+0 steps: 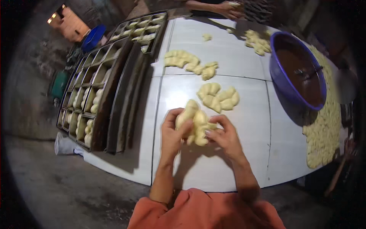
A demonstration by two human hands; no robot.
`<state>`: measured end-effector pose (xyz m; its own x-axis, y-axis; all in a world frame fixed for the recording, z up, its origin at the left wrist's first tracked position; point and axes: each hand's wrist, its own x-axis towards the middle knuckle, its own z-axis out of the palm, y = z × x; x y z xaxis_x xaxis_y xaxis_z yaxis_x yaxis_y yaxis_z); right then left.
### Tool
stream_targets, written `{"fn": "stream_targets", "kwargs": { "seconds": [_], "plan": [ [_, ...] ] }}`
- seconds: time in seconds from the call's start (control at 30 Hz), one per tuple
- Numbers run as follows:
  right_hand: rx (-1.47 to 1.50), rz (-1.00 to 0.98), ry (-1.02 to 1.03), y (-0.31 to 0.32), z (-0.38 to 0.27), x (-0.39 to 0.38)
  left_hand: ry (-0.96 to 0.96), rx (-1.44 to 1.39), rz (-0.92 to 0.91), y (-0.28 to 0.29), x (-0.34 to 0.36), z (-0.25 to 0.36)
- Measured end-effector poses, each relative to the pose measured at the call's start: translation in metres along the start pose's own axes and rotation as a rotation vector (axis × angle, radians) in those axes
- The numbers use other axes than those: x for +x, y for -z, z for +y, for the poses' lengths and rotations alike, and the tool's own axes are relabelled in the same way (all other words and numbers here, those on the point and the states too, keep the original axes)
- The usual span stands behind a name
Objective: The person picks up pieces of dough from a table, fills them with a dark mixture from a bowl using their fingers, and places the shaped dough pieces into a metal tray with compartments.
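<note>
Between my hands, just above the white table, is a lumpy strip of pale yellow dough (200, 121). My left hand (174, 128) grips its left side, the thumb laid across the front. At the right end, my right hand (225, 135) pinches the dough between thumb and fingers. Right beyond my hands lies another knobbly dough piece (218, 97) on the tabletop. Farther off to the left rests a longer row of dough lumps (182, 60). The underside of the held dough is hidden.
Metal loaf tins (87, 86) at the left hold dough, with more tins (143, 28) behind. A purple basin (278, 76) of brown liquid stands right, beside a spread dough sheet (324, 137). Another person's hand (230, 9) is at the far edge, near dough pieces (257, 42).
</note>
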<state>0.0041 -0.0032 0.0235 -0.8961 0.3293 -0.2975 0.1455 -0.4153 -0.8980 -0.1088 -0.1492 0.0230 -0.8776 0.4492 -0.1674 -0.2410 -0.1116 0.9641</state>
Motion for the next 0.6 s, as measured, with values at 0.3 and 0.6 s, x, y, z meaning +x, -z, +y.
{"fn": "stream_targets", "kwargs": {
  "seconds": [0.3, 0.6],
  "plan": [
    [-0.649, -0.043, 0.104, -0.051, 0.069, 0.087, -0.184, 1.006, 0.204, 0.117, -0.024, -0.039],
    [-0.379, 0.171, 0.015, -0.026, 0.046, 0.072, -0.314, 1.243, -0.001, 0.076, -0.011, -0.054]
  ]
}}
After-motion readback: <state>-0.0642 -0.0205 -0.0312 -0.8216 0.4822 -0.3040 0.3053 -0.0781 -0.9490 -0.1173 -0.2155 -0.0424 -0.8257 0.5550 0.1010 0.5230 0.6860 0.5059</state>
